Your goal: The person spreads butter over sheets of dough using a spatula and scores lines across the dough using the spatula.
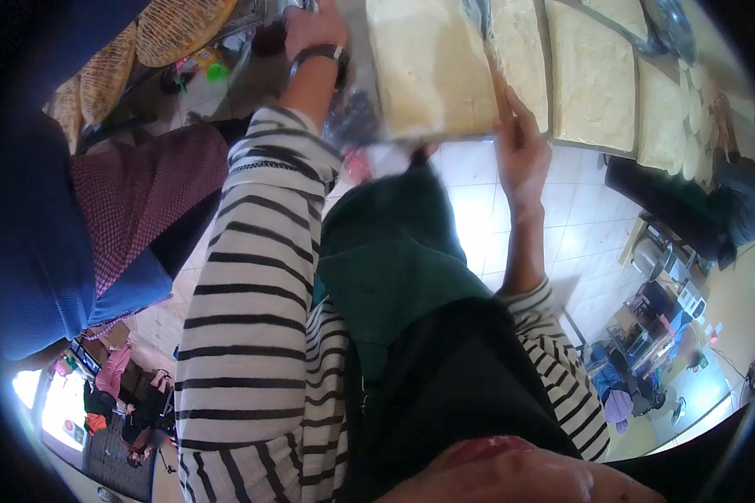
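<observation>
Cream-coloured, spread-topped slabs [428, 67] lie in a row across the top of the view. My right hand [524, 155] is closed around the brown handle [502, 88] of a thin tool that reaches up between two slabs; its far end looks metallic. At the top edge, left of the slabs, is my left hand [315, 29], with a dark band on the wrist. Its fingers are closed at a shiny metallic thing [298, 5], mostly cut off by the frame, which I cannot make out.
Long brown-striped loaves [176, 29] lie at the upper left. A person in a checked garment [147, 184] stands close on my left. Another person in dark clothes [730, 197] is at the right. Equipment and more people show farther back.
</observation>
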### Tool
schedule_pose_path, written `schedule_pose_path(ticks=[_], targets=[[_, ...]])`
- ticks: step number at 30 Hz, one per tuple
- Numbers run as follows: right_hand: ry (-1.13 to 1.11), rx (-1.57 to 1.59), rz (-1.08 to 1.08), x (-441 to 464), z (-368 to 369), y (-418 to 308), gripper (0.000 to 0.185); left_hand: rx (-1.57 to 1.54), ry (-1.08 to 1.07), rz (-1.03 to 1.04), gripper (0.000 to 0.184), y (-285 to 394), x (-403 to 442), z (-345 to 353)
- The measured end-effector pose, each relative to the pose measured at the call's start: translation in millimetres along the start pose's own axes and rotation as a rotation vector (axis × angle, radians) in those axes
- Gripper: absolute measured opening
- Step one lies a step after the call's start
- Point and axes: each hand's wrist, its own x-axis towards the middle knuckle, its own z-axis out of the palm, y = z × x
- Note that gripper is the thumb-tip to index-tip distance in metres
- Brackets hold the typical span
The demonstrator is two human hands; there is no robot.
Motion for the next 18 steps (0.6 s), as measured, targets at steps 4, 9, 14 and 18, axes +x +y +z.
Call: schedule_pose_path(ticks=[4,9,14,18], targets=[[0.025,-0.036,-0.060,0.1,1.3,-0.5,0.040,0.003,0.024,-0.016,0.072,-2.5,4.8,5.5],[0.040,-0.043,-0.059,-0.8,2.4,-4.9,0.038,0.007,0.009,-0.012,0.072,1.3,-2.3,-2.6],[0.045,-0.037,-0.078,-0.1,2.5,-7.2,0.038,-0.015,0.044,0.010,0.071,-1.2,-1.0,-1.7],[0.019,-0.015,-0.007,-1.7,1.7,-11.1,0.039,-0.019,0.008,-0.003,0.071,2.0,-4.6,-4.7]])
